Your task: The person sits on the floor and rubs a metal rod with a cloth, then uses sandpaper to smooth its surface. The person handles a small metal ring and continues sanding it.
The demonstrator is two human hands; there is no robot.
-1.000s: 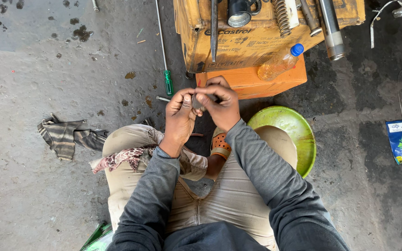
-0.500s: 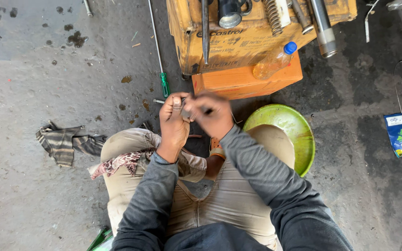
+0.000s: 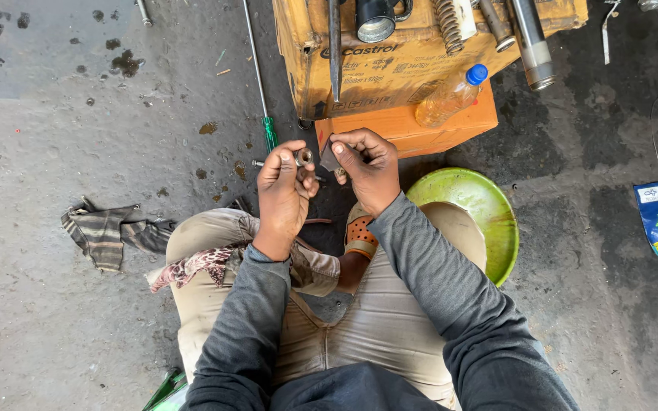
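The left hand [image 3: 283, 190] pinches a small metal ring [image 3: 303, 157] at fingertips; at its three o'clock the right hand [image 3: 367, 169], fingers pressed on a dark abrasive scrap [image 3: 329, 158]; apparently mid-cleaning, calling for steady rubbing; a cardboard box [image 3: 390, 65] beyond at twelve.

Can't really make out the small metal ring [image 3: 303, 157] pinched in the left hand [image 3: 283, 186], too tiny. Right hand [image 3: 367, 167] covers most of a dark scrap [image 3: 327, 158]. The cardboard box [image 3: 390, 65] above runs off the top edge.
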